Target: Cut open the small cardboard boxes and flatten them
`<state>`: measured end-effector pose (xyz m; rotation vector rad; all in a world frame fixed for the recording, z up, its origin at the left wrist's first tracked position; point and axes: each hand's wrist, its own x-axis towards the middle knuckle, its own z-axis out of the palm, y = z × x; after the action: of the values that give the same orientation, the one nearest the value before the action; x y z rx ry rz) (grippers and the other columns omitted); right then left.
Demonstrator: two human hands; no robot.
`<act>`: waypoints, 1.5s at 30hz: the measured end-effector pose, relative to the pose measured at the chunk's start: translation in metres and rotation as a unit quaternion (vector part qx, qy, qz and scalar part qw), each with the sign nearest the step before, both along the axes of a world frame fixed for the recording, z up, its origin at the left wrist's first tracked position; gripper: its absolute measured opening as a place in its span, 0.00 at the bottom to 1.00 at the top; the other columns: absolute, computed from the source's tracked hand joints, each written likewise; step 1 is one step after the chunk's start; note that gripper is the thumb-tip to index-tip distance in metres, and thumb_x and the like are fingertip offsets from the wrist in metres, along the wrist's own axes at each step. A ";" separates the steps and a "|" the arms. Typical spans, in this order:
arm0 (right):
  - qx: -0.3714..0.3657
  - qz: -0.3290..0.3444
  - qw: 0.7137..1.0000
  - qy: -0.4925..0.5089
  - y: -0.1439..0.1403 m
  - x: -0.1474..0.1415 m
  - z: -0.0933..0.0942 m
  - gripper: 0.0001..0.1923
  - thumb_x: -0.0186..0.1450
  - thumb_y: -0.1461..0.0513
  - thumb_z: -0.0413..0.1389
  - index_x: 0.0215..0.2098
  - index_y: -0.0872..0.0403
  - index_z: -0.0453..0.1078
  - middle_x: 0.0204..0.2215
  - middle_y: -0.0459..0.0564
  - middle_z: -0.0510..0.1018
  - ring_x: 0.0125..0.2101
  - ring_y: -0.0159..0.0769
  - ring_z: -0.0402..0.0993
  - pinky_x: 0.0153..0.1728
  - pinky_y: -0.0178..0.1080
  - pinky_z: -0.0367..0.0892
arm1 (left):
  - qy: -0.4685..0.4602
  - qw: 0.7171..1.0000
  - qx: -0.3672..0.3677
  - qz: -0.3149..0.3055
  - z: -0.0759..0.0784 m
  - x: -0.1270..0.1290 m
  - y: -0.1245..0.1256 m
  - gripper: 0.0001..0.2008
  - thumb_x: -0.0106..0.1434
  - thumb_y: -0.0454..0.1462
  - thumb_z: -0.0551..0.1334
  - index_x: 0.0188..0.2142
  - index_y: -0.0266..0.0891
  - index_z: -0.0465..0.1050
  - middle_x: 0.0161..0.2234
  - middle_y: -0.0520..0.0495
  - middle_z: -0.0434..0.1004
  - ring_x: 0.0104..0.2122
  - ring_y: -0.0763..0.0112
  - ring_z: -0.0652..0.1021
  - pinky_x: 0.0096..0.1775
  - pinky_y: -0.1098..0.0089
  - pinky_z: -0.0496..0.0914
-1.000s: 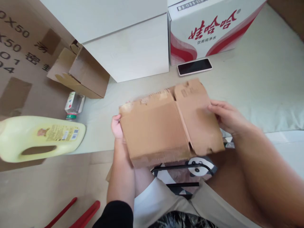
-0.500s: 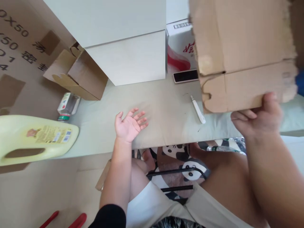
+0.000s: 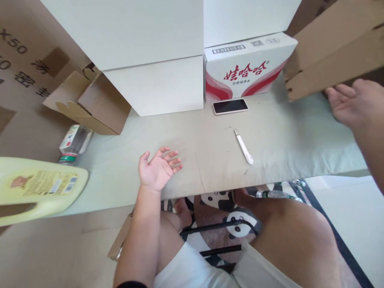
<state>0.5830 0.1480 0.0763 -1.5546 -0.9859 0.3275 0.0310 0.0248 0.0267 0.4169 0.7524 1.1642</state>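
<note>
Right hand (image 3: 355,102) is bending its fingers at the lower edge of a slotted brown cardboard carton (image 3: 336,50); whether they are pinching it or only touching cannot be told, as the thumb is not showing clearly. The carton is tilting just above and beyond this grip, running out of view at the upper right. Well to the grip's left, the left hand (image 3: 159,168) is hanging palm up, fingers loosely spread, holding nothing. Between the hands, a slim white pen-shaped tool (image 3: 243,147) and a smartphone (image 3: 230,106) are lying on a pale green cloth (image 3: 279,152); a white-and-red Wahaha water box (image 3: 250,68) is standing just behind the phone. Judging by the reach, the person is placing the carton off to the side; the next move seems to be calling for steadying its tilt before loosening the fingers.
</note>
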 end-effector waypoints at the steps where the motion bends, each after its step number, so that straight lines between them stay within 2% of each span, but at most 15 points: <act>1: -0.030 -0.008 0.999 0.027 0.018 -0.003 0.005 0.15 0.70 0.67 0.51 0.25 0.52 0.59 0.45 0.64 0.80 0.37 0.39 0.83 0.29 0.47 0.67 | 0.000 1.000 -0.001 0.004 0.001 0.001 0.001 0.23 0.63 0.55 0.55 0.38 0.41 0.77 0.37 0.39 0.85 0.33 0.55 0.84 0.38 0.54 0.78; 5: -0.152 -0.035 0.979 0.128 0.047 -0.048 0.007 0.17 0.67 0.76 0.47 0.27 0.50 0.53 0.43 0.59 0.79 0.34 0.31 0.81 0.30 0.42 0.69 | -0.009 1.000 -0.001 0.016 0.004 0.001 0.002 0.23 0.63 0.55 0.54 0.38 0.40 0.76 0.37 0.39 0.84 0.32 0.56 0.83 0.39 0.54 0.76; 11: -0.190 0.065 0.972 0.120 0.022 -0.152 -0.006 0.12 0.66 0.74 0.53 0.31 0.52 0.62 0.29 0.50 0.75 0.27 0.34 0.79 0.35 0.46 0.74 | -0.045 0.996 0.003 0.074 0.012 -0.014 -0.001 0.24 0.65 0.54 0.52 0.36 0.39 0.77 0.33 0.42 0.83 0.30 0.61 0.81 0.39 0.58 0.75; 16: -0.191 0.253 0.947 0.059 0.003 -0.279 0.012 0.05 0.67 0.68 0.56 0.34 0.56 0.74 0.31 0.53 0.80 0.28 0.32 0.78 0.32 0.39 0.73 | -0.085 0.984 0.020 0.157 0.018 -0.035 -0.005 0.26 0.68 0.52 0.48 0.34 0.39 0.77 0.31 0.44 0.81 0.30 0.64 0.79 0.40 0.61 0.74; 20: -0.161 0.454 0.876 -0.031 -0.017 -0.400 0.025 0.09 0.69 0.60 0.55 0.35 0.54 0.76 0.31 0.52 0.81 0.33 0.38 0.79 0.33 0.40 0.75 | -0.102 0.974 0.035 0.197 0.021 -0.055 -0.010 0.24 0.68 0.53 0.49 0.33 0.41 0.76 0.31 0.45 0.78 0.29 0.65 0.77 0.41 0.61 0.72; 25: -0.029 0.568 0.790 -0.230 -0.013 -0.540 0.027 0.12 0.66 0.64 0.54 0.45 0.54 0.75 0.46 0.55 0.80 0.36 0.39 0.79 0.47 0.49 0.76 | -0.148 0.960 0.033 0.236 0.024 -0.081 -0.018 0.25 0.70 0.51 0.46 0.31 0.40 0.74 0.29 0.45 0.75 0.28 0.67 0.76 0.37 0.63 0.73; 28: 0.029 0.578 0.758 -0.300 0.002 -0.607 0.033 0.17 0.64 0.68 0.53 0.50 0.54 0.74 0.59 0.56 0.74 0.51 0.42 0.77 0.59 0.49 0.71 | -0.180 0.947 0.044 0.263 0.022 -0.095 -0.024 0.25 0.70 0.50 0.46 0.31 0.39 0.74 0.28 0.46 0.74 0.27 0.69 0.76 0.34 0.65 0.73; 30: 0.008 0.568 0.754 -0.331 0.010 -0.639 0.039 0.21 0.64 0.68 0.54 0.55 0.53 0.73 0.69 0.55 0.63 0.61 0.44 0.71 0.64 0.48 0.66 | -0.197 0.941 0.054 0.271 0.020 -0.103 -0.028 0.24 0.70 0.50 0.47 0.32 0.38 0.74 0.28 0.47 0.74 0.26 0.69 0.76 0.34 0.66 0.73; 32: -0.048 0.543 0.764 -0.346 0.018 -0.661 0.044 0.24 0.65 0.67 0.55 0.59 0.52 0.71 0.73 0.54 0.55 0.62 0.48 0.70 0.66 0.50 0.64 | -0.208 0.938 0.059 0.272 0.019 -0.110 -0.031 0.24 0.69 0.49 0.47 0.32 0.38 0.73 0.28 0.47 0.73 0.26 0.69 0.76 0.34 0.65 0.73; 33: -0.075 0.531 0.768 -0.350 0.021 -0.668 0.044 0.25 0.64 0.66 0.55 0.60 0.52 0.71 0.72 0.56 0.57 0.61 0.49 0.71 0.66 0.52 0.64 | -0.209 0.938 0.060 0.271 0.019 -0.112 -0.033 0.23 0.69 0.49 0.47 0.32 0.37 0.73 0.28 0.47 0.73 0.26 0.70 0.76 0.34 0.65 0.73; 37: -0.111 0.521 0.768 -0.356 0.029 -0.671 0.035 0.23 0.62 0.67 0.56 0.56 0.56 0.74 0.54 0.56 0.78 0.55 0.50 0.76 0.61 0.53 0.68 | -0.159 0.943 0.053 0.286 0.019 -0.117 -0.032 0.21 0.67 0.48 0.48 0.31 0.38 0.72 0.28 0.47 0.72 0.26 0.69 0.75 0.34 0.64 0.72; 39: -0.102 0.512 0.781 -0.343 0.026 -0.660 0.028 0.21 0.62 0.66 0.55 0.54 0.56 0.74 0.48 0.54 0.81 0.52 0.48 0.77 0.58 0.51 0.70 | -0.075 0.931 0.053 0.353 0.015 -0.118 -0.029 0.17 0.65 0.47 0.51 0.30 0.39 0.70 0.27 0.47 0.71 0.26 0.68 0.74 0.35 0.65 0.71; 41: -0.084 0.500 0.803 -0.314 0.019 -0.639 0.022 0.17 0.64 0.65 0.53 0.50 0.56 0.75 0.43 0.53 0.82 0.46 0.45 0.79 0.52 0.49 0.72 | 0.038 0.883 0.055 0.465 0.007 -0.119 -0.026 0.13 0.62 0.46 0.54 0.29 0.40 0.68 0.26 0.49 0.68 0.27 0.69 0.73 0.35 0.67 0.69; 43: -0.065 0.491 0.822 -0.280 0.007 -0.606 0.019 0.10 0.64 0.63 0.52 0.41 0.54 0.74 0.38 0.51 0.81 0.36 0.40 0.78 0.45 0.45 0.73 | 0.138 0.811 0.053 0.566 -0.001 -0.123 -0.024 0.10 0.61 0.45 0.55 0.30 0.41 0.66 0.28 0.50 0.67 0.30 0.70 0.74 0.37 0.68 0.67; 45: -0.039 0.481 0.841 -0.246 -0.009 -0.562 0.018 0.04 0.63 0.62 0.53 0.32 0.52 0.69 0.31 0.48 0.78 0.28 0.35 0.73 0.38 0.43 0.70 | 0.199 0.756 0.046 0.621 -0.007 -0.128 -0.024 0.10 0.62 0.45 0.55 0.33 0.42 0.65 0.32 0.50 0.68 0.37 0.69 0.75 0.41 0.68 0.66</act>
<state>0.0211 0.1387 0.0941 -1.1044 -2.1728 0.6781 -0.0966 0.0009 0.0194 0.2030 1.4401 2.4199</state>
